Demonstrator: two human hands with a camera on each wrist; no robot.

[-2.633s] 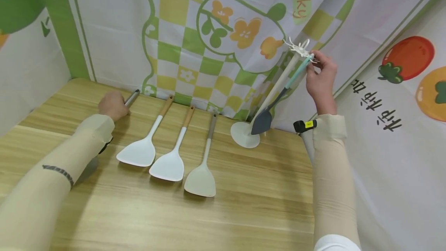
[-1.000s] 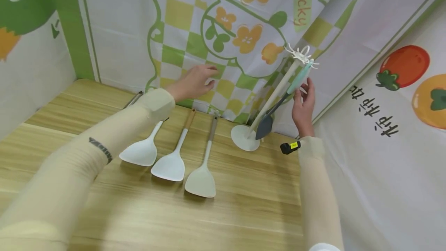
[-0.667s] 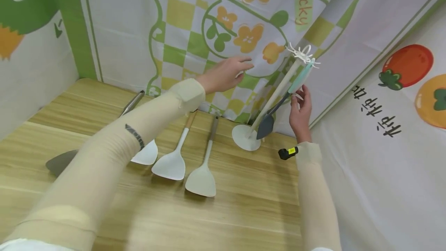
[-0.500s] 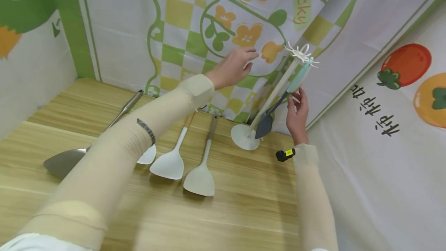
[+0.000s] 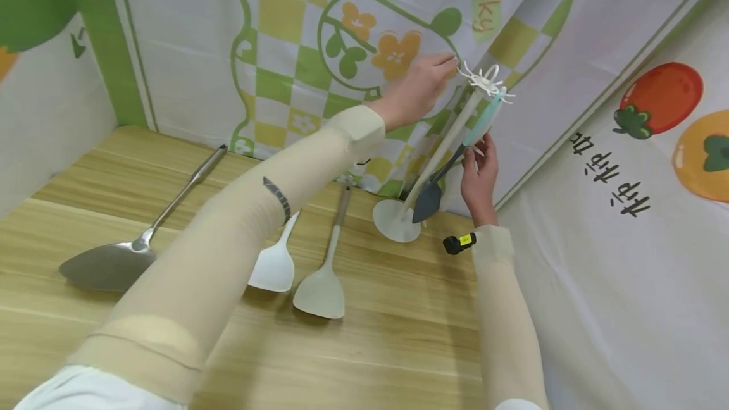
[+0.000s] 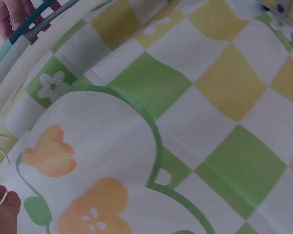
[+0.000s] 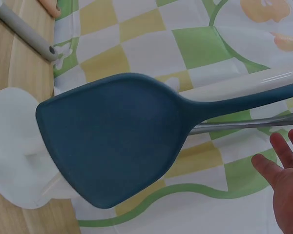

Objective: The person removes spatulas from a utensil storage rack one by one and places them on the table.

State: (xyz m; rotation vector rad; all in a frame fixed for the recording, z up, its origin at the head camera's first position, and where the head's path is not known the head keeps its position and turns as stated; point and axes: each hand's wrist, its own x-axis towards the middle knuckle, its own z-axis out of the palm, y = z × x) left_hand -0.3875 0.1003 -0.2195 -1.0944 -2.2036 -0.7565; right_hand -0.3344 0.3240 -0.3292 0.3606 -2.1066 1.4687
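Note:
A white utensil stand (image 5: 393, 220) has a crown of thin hooks (image 5: 484, 83) atop its pole. From the crown hangs a turner (image 5: 428, 202) with a dark blue-grey head and mint handle, its head down by the base. My left hand (image 5: 418, 87) is raised beside the hooks, fingertips right at their left edge and holding nothing visible. My right hand (image 5: 480, 176) is at the lower end of the mint handle, fingers spread and loosely bent. A thin metal shaft (image 7: 244, 124) shows behind the turner in the right wrist view.
On the wooden table (image 5: 364, 359) lie a metal turner (image 5: 111, 266), a white turner (image 5: 276, 267) partly behind my left sleeve, and a beige turner (image 5: 320, 293). My left arm hides another white one. A patterned curtain (image 5: 279, 11) hangs close behind the stand.
My left hand has left the metal turner's handle and crossed rightward to the stand's top. My right hand has let go of the mint handle's top and dropped lower beside it.

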